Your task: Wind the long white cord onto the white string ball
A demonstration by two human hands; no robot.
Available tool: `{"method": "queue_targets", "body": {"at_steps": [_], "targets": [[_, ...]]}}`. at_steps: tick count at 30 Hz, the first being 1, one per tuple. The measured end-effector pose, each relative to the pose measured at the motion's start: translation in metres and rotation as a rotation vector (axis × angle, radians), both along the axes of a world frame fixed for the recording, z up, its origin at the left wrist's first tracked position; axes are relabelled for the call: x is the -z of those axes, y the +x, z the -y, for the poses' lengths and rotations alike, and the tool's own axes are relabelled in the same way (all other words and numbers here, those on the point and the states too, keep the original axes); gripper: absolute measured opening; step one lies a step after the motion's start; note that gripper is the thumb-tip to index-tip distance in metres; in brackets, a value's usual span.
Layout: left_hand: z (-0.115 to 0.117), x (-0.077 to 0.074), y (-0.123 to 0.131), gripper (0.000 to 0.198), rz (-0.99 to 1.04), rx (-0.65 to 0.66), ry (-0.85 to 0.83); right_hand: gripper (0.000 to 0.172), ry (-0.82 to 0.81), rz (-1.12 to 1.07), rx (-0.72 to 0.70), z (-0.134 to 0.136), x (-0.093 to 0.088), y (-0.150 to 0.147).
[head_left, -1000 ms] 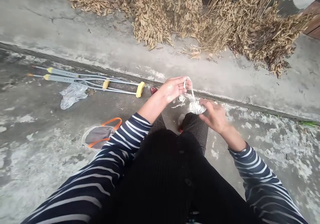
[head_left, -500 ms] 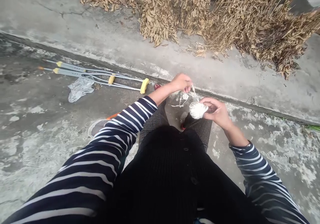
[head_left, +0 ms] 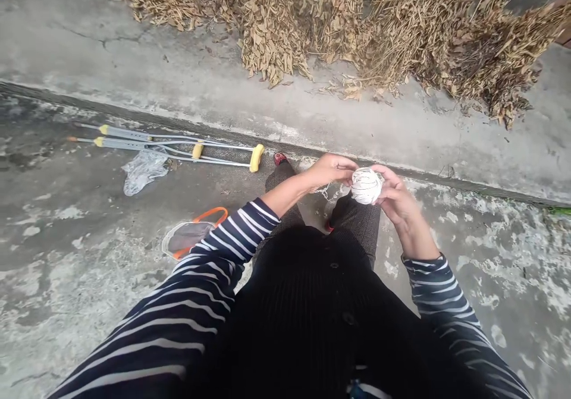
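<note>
A ball of white string is held up in front of my knees. My right hand grips it from the right, with thumb and fingers round its side. My left hand is at the ball's left edge, fingers closed in a pinch on the string; the strand between the fingertips is too small to see clearly. Below the left hand, some loose string shows between my legs, partly hidden by the hand.
A pair of crutches with yellow pads lies at the left, beside a clear plastic bag. A grey bag with orange handles is near my left forearm. Dry plant stalks lie on the raised concrete ledge ahead.
My left hand has come down from above the ball to its left edge. The ball has shifted slightly right and up in my right hand. The view has tilted a little.
</note>
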State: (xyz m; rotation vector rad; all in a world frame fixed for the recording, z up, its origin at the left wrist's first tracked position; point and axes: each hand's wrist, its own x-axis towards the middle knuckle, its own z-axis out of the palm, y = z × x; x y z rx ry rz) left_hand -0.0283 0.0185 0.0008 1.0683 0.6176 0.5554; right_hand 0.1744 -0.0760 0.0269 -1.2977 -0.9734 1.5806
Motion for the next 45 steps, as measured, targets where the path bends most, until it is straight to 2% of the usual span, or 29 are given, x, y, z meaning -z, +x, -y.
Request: {"method": "queue_targets", "body": {"at_steps": [3, 8, 11, 14, 16, 18, 20, 23, 26, 30, 33, 36, 38, 40, 42, 45], "targets": [[-0.007, -0.006, -0.004, 0.023, -0.036, 0.09, 0.04, 0.065, 0.051, 0.002, 0.013, 0.004, 0.001, -0.002], [-0.015, -0.04, -0.017, 0.018, -0.1, 0.348, 0.108, 0.054, 0.157, 0.033, 0.031, 0.007, -0.008, -0.002], [-0.018, -0.059, -0.02, 0.019, -0.134, 0.418, 0.196, 0.055, 0.163, 0.117, -0.025, 0.011, -0.009, 0.001], [-0.021, -0.066, -0.02, 0.02, -0.186, 0.461, 0.279, 0.057, 0.184, 0.136, -0.01, 0.013, -0.006, 0.005], [-0.023, -0.062, -0.021, 0.019, -0.193, 0.481, 0.299, 0.058, 0.222, 0.11, 0.058, 0.013, -0.007, 0.011], [-0.025, -0.05, -0.025, 0.018, -0.199, 0.468, 0.276, 0.06, 0.269, 0.068, 0.15, 0.012, -0.013, 0.022], [-0.027, -0.035, -0.032, 0.016, -0.225, 0.402, 0.232, 0.06, 0.289, 0.063, 0.22, 0.011, -0.026, 0.036], [-0.031, -0.021, -0.045, 0.02, -0.266, 0.29, 0.191, 0.056, 0.248, 0.147, 0.238, 0.012, -0.048, 0.054], [-0.035, -0.023, -0.055, 0.023, -0.274, 0.261, 0.209, 0.052, 0.23, 0.19, 0.237, 0.015, -0.058, 0.061], [-0.041, -0.03, -0.065, 0.019, -0.285, 0.269, 0.269, 0.053, 0.272, 0.162, 0.263, 0.013, -0.05, 0.053], [-0.041, -0.021, -0.068, 0.019, -0.307, 0.283, 0.268, 0.051, 0.327, 0.157, 0.307, 0.008, -0.045, 0.039], [-0.036, -0.007, -0.056, 0.021, -0.403, 0.084, 0.344, 0.048, 0.306, 0.105, 0.318, 0.002, -0.05, 0.02], [-0.029, -0.004, -0.039, 0.036, -0.337, -0.045, 0.387, 0.046, 0.251, 0.079, 0.283, -0.002, -0.056, 0.006], [-0.019, -0.006, -0.019, 0.049, -0.146, -0.048, 0.329, 0.046, 0.201, 0.067, 0.209, -0.007, -0.061, -0.007], [-0.009, -0.01, -0.002, 0.051, 0.023, -0.018, 0.23, 0.046, 0.166, 0.049, 0.118, -0.011, -0.063, -0.015], [0.003, -0.013, 0.008, 0.047, 0.093, -0.01, 0.116, 0.047, 0.123, 0.022, 0.013, -0.012, -0.062, -0.016]]}}
